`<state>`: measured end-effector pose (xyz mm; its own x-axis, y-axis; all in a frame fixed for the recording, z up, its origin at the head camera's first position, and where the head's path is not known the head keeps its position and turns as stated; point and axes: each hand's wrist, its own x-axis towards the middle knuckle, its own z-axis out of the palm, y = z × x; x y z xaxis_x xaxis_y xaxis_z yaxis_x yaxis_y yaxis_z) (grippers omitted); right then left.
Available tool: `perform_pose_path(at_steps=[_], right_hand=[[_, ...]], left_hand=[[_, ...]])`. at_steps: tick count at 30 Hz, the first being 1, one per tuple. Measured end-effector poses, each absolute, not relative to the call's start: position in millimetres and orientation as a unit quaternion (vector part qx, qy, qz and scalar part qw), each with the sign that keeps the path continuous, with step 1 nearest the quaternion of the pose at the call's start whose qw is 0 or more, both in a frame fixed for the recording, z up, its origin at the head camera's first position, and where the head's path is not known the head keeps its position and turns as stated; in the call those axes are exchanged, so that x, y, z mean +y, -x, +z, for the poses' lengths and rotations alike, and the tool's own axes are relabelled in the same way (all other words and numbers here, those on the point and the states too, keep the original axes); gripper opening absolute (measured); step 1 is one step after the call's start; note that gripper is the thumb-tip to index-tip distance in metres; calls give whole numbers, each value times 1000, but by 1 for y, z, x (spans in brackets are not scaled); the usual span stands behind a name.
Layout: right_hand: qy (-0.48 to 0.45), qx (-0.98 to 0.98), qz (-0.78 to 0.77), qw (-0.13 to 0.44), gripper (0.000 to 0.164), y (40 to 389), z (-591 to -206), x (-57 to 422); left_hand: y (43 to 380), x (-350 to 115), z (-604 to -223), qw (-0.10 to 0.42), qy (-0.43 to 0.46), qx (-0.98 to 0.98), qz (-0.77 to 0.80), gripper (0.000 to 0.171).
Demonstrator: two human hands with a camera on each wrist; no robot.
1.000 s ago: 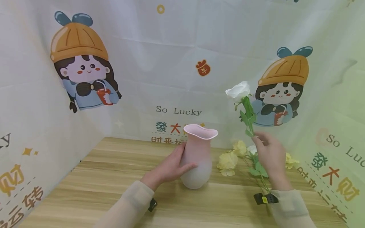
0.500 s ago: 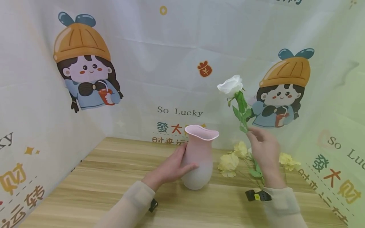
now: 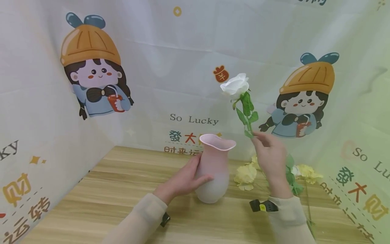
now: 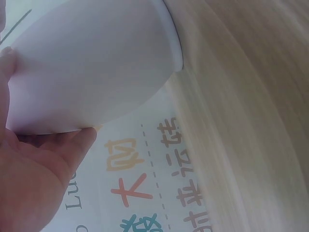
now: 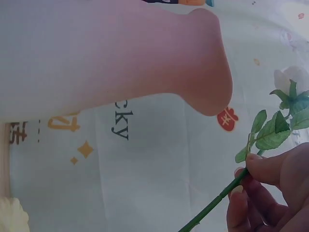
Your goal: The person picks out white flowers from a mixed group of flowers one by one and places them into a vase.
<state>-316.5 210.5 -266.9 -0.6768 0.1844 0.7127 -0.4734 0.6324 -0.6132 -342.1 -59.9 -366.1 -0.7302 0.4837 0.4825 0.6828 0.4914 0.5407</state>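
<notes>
- We see the vase [image 3: 213, 169], pink at its wavy mouth and fading to white below, standing upright on the wooden table [image 3: 106, 203], nearer the middle than the left or right edge.
- We find the left hand [image 3: 184, 177] wrapped round the vase's body from the left, the thumb laid across the front and the fingers along the far side (partly hidden from the head camera, though the left wrist view shows us some of them against the wall of the vase).
- We see the right hand [image 3: 269, 157] pinching the green stem [image 5: 212, 208] of the white rose [image 3: 236, 85] between thumb and fingers, just below its leaves.
- We note that this rose is held above the table, its bloom leaning left, higher than the vase's mouth, a little to its right and apart from it.
- We see yellow flowers [image 3: 246, 175] lying toward the table's back edge, right of the vase, and another yellow bloom [image 3: 307, 172] near the back right corner, beside a white bloom [image 3: 295, 170] partly covered by the right arm.
- Behind the back edge we see a printed cloth [image 3: 170, 74].
</notes>
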Motion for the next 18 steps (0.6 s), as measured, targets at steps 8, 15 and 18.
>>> perform_pose_path(at_steps=[8, 15, 18], right_hand=[[-123, -800, 419, 411, 19, 313, -265, 196], [-133, -773, 426, 450, 21, 311, -264, 193], [-120, -758, 462, 445, 20, 306, -261, 190]], left_hand=[[343, -59, -366, 133, 339, -850, -380, 91], [344, -59, -367, 140, 333, -855, -373, 90], [343, -59, -367, 143, 334, -855, -370, 90]])
